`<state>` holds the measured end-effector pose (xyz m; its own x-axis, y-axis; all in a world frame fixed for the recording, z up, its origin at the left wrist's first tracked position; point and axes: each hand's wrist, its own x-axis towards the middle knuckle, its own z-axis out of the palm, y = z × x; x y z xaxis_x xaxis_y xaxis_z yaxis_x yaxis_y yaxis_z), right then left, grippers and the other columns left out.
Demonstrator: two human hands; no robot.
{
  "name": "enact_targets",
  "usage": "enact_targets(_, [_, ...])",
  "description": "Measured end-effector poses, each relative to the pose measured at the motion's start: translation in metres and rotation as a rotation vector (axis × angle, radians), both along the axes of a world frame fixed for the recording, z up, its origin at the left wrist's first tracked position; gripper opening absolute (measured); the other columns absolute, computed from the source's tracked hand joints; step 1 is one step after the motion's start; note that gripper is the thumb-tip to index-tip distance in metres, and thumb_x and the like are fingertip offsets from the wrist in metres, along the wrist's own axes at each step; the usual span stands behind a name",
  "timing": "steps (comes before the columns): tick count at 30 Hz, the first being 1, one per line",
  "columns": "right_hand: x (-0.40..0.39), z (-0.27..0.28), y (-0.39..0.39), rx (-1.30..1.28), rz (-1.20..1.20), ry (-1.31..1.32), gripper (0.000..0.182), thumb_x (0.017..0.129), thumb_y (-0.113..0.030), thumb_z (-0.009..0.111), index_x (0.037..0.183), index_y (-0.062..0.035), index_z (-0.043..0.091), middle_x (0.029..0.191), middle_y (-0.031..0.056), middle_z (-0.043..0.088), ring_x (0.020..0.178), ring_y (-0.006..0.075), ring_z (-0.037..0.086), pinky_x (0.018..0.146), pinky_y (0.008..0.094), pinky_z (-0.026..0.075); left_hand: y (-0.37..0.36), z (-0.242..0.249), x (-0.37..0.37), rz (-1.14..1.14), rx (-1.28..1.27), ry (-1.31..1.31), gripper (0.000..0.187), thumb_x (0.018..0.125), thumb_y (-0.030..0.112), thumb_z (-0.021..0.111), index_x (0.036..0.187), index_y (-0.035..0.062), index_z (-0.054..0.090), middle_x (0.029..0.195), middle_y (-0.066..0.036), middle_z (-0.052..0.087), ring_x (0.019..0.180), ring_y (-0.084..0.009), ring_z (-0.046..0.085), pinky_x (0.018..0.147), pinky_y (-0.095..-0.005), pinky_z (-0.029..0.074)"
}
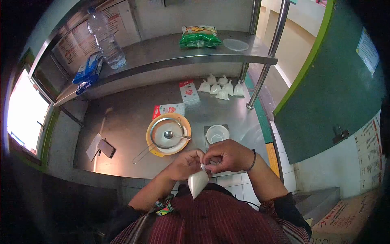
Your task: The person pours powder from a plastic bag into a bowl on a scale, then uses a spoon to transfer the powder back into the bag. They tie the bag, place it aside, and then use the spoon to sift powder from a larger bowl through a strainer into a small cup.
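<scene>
A small clear plastic bag of white powder hangs in front of my chest, at the front edge of the steel table. My left hand pinches its twisted neck from the left. From the other side, the fingers of my right hand are closed on the same neck, close against the left fingertips. Beyond the hands, a yellow bowl contains white powder, with a wire sieve and a metal spoon over it. A round white tub sits on a dark flat square just past my right hand.
Several tied powder bags stand at the table's back right. Two red-and-white packs lie behind the bowl, and a phone leans at left. The overhead shelf carries a bottle, a green packet and a lid.
</scene>
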<state>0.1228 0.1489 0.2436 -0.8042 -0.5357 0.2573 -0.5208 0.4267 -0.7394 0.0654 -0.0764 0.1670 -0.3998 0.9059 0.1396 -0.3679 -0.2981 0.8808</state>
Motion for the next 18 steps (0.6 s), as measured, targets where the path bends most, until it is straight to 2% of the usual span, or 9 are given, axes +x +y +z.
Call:
enact_targets(2, [0.001,-0.003,0.000,0.002,0.030,-0.026,0.018,0.080,-0.022,0.075,0.093,-0.0105,0.071,0.078,0.0050,0.063,0.069,0.0209,0.064,0.064,0.0333,0.051,0.000,-0.001,0.004,-0.056,-0.026,-0.019,0.011,0.099,0.003,0.055,0.110,0.0048,0.055,0.109,-0.011,0.067,0.100,-0.0190,0.067,0.088,-0.0340,0.053])
enact_targets(3, [0.003,-0.007,0.000,0.011,0.028,-0.030,0.018,0.080,-0.022,0.074,0.093,-0.0106,0.070,0.078,0.0049,0.063,0.069,0.0212,0.064,0.064,0.0336,0.051,0.002,-0.006,0.004,-0.008,-0.029,0.079,0.011,0.099,0.002,0.056,0.110,0.0050,0.054,0.108,-0.009,0.067,0.100,-0.0171,0.066,0.088,-0.0327,0.053])
enact_targets(5, [0.005,-0.012,0.000,0.023,0.031,-0.037,0.018,0.080,-0.022,0.074,0.092,-0.0106,0.069,0.079,0.0049,0.063,0.069,0.0214,0.063,0.064,0.0339,0.051,0.002,-0.012,0.004,-0.001,-0.058,0.065,0.011,0.099,0.002,0.055,0.110,0.0053,0.054,0.108,-0.008,0.066,0.100,-0.0159,0.065,0.087,-0.0313,0.052])
enact_targets(7, [0.007,-0.015,0.000,0.087,-0.002,-0.026,0.024,0.080,-0.024,0.071,0.096,-0.0081,0.064,0.083,0.0087,0.065,0.075,0.0271,0.065,0.069,0.0380,0.053,0.002,-0.016,0.004,0.008,-0.087,0.046,0.010,0.100,0.003,0.055,0.109,0.0056,0.054,0.107,-0.007,0.066,0.099,-0.0147,0.064,0.087,-0.0300,0.052])
enact_targets(11, [0.012,-0.014,-0.005,0.018,-0.065,-0.023,0.025,0.081,-0.020,0.068,0.099,-0.0048,0.059,0.080,0.0089,0.062,0.073,0.0247,0.064,0.069,0.0363,0.052,0.008,-0.008,0.007,0.061,-0.007,-0.023,0.011,0.100,0.006,0.056,0.110,0.0081,0.050,0.107,-0.003,0.061,0.097,-0.0110,0.061,0.080,-0.0268,0.050])
enact_targets(13, [0.012,-0.026,-0.011,-0.166,-0.234,-0.085,0.020,0.087,-0.016,0.064,0.100,-0.0030,0.056,0.079,0.0056,0.060,0.070,0.0155,0.061,0.065,0.0313,0.051,0.010,-0.002,0.006,0.098,0.059,-0.059,0.012,0.101,0.005,0.055,0.110,0.0091,0.048,0.105,-0.002,0.059,0.093,-0.0101,0.060,0.079,-0.0259,0.049])
enact_targets(14, [0.014,-0.027,-0.014,-0.165,-0.233,-0.084,0.020,0.087,-0.016,0.064,0.100,-0.0030,0.056,0.079,0.0056,0.060,0.070,0.0155,0.061,0.065,0.0313,0.051,0.011,-0.001,0.004,0.122,0.044,0.037,0.012,0.102,0.005,0.053,0.111,0.0093,0.045,0.106,-0.004,0.059,0.096,-0.0112,0.060,0.079,-0.0263,0.049])
enact_targets(16, [0.018,-0.029,-0.020,-0.507,-0.346,-0.419,0.013,0.093,-0.012,0.059,0.100,-0.0022,0.056,0.078,0.0021,0.058,0.068,0.0076,0.056,0.061,0.0260,0.048,0.012,0.003,0.001,0.144,0.026,0.133,0.013,0.102,0.005,0.050,0.112,0.0095,0.043,0.106,-0.005,0.059,0.098,-0.0123,0.060,0.080,-0.0266,0.049])
enact_targets(18, [0.018,-0.031,-0.022,-0.561,-0.365,-0.399,0.015,0.094,-0.013,0.061,0.103,-0.0015,0.058,0.079,0.0015,0.059,0.068,0.0064,0.056,0.060,0.0250,0.047,0.015,0.007,0.001,0.149,0.056,0.108,0.014,0.103,0.005,0.048,0.114,0.0097,0.041,0.108,-0.006,0.058,0.098,-0.0134,0.061,0.080,-0.0270,0.050])
